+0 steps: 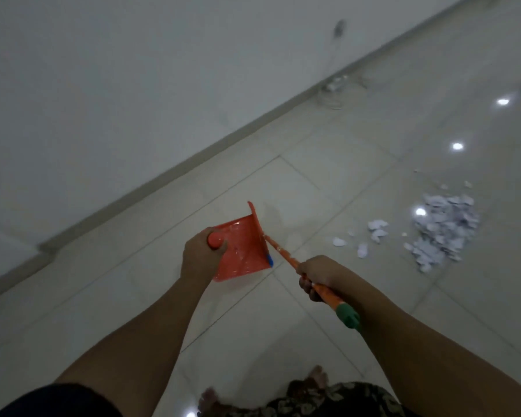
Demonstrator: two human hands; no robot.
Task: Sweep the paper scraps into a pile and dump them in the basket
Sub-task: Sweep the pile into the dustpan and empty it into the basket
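Observation:
My left hand (200, 255) grips the handle of an orange dustpan (242, 246), which hangs above the tiled floor. My right hand (316, 273) is closed around an orange broom handle (283, 254) with a green end; the handle runs down behind the dustpan, and the broom head is hidden. A pile of white paper scraps (442, 230) lies on the floor to the right, well apart from the dustpan. A few loose scraps (373, 233) sit between the pile and the dustpan. No basket is in view.
A white wall with a grey skirting (169, 173) runs diagonally across the left and top. A cable and a small white object (336, 85) lie by the wall at the far end. My bare feet (316, 377) show at the bottom.

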